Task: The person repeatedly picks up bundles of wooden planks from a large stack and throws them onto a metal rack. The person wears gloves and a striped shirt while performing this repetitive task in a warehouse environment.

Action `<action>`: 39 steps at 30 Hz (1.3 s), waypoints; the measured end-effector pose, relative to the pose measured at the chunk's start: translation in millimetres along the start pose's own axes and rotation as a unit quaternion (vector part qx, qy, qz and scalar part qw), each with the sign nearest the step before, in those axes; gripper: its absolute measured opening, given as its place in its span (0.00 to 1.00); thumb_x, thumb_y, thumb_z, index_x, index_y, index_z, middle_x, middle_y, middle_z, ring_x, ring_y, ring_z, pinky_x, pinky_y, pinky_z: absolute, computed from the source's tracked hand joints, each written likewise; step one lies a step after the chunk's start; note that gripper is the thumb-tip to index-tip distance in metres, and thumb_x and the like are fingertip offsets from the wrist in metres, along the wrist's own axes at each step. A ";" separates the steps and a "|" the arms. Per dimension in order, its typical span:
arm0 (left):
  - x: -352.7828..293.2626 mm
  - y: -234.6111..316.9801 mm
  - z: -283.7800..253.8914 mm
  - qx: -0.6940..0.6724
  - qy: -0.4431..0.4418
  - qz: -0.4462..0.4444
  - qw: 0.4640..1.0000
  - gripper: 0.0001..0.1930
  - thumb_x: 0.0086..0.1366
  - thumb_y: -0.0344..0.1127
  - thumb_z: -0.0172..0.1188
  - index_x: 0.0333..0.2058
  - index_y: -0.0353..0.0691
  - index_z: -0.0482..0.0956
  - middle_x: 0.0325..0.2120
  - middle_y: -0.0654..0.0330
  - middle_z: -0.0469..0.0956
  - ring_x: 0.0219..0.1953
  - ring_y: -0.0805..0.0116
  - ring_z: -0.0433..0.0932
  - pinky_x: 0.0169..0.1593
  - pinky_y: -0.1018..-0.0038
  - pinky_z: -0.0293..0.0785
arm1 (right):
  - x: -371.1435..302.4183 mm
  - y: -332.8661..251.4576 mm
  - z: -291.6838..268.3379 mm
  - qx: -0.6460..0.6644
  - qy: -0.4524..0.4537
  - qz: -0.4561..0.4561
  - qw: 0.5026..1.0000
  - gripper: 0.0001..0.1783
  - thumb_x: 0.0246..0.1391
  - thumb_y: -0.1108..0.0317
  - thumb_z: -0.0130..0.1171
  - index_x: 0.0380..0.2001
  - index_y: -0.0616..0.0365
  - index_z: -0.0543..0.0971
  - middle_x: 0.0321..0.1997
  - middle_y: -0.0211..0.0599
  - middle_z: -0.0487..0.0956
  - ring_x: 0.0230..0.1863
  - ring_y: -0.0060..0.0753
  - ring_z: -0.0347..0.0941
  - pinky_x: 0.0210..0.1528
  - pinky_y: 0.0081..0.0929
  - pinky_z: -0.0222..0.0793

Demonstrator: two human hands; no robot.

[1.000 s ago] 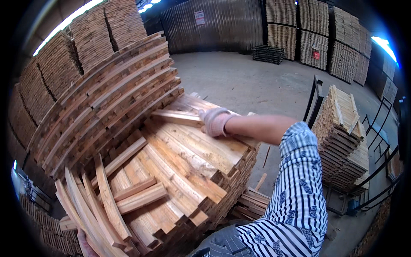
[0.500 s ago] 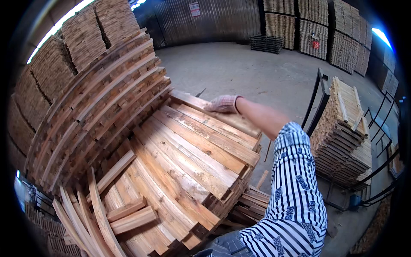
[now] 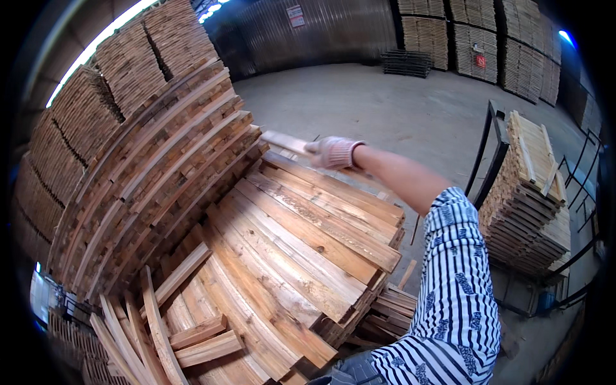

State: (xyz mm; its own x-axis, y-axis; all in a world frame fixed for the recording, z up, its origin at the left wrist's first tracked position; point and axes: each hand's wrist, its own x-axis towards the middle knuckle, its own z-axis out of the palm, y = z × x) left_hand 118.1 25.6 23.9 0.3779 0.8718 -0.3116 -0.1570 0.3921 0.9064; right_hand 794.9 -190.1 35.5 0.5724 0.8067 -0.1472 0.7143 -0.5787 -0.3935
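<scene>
Around us we see a concrete floor (image 3: 359, 96), and on our left a tall stack of lumber (image 3: 160, 170) rises in layers. Against it, directly before us, sits a lower pile of boards (image 3: 282, 240), its top row laid side by side. Over to our right stands a smaller stack (image 3: 529, 192). Our right sleeve (image 3: 455, 282), striped dark and white, reaches across toward the far edge, where we have a plank (image 3: 282, 141) (blurred, so we cannot tell whether it touches the boards beneath). Two short blocks (image 3: 208, 350) lie at the near left, beside some loose slats. Our gloved right hand (image 3: 333, 153) has its grip closed around the plank; our left grip is out of view, its state unknown to us.
</scene>
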 end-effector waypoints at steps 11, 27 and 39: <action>11.1 -3.4 7.9 -0.009 -0.012 0.002 1.000 0.42 0.65 0.60 0.59 0.69 0.39 0.60 0.62 0.48 0.71 0.58 0.49 0.75 0.62 0.56 0.73 | 7.8 25.4 51.6 0.004 0.020 0.002 1.000 0.34 0.70 0.41 0.33 0.66 0.53 0.67 0.69 0.54 0.69 0.67 0.57 0.67 0.70 0.48 0.60; -59.7 -36.1 -67.2 -0.170 -0.081 0.072 0.979 0.41 0.65 0.58 0.59 0.68 0.37 0.61 0.60 0.46 0.73 0.56 0.49 0.77 0.60 0.57 0.77 | -82.4 -300.3 111.4 0.142 -0.067 -0.279 0.947 0.47 0.60 0.46 0.56 0.74 0.58 0.54 0.60 0.56 0.77 0.46 0.48 0.80 0.51 0.40 0.76; -25.8 -41.8 -88.7 -0.138 -0.053 0.130 0.980 0.36 0.69 0.57 0.53 0.67 0.37 0.63 0.57 0.47 0.75 0.54 0.53 0.79 0.57 0.58 0.79 | -27.5 -441.2 219.7 0.013 -0.029 -0.414 0.910 0.18 0.59 0.64 0.63 0.50 0.59 0.77 0.42 0.46 0.82 0.42 0.41 0.79 0.50 0.41 0.73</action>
State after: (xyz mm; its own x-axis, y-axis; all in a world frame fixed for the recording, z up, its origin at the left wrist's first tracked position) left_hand 34.0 12.8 -31.1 0.3836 0.9228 -0.0353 -0.4957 0.2380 0.8353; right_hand 375.6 69.4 13.8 -0.1806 0.9700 0.1628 0.8808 0.2332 -0.4120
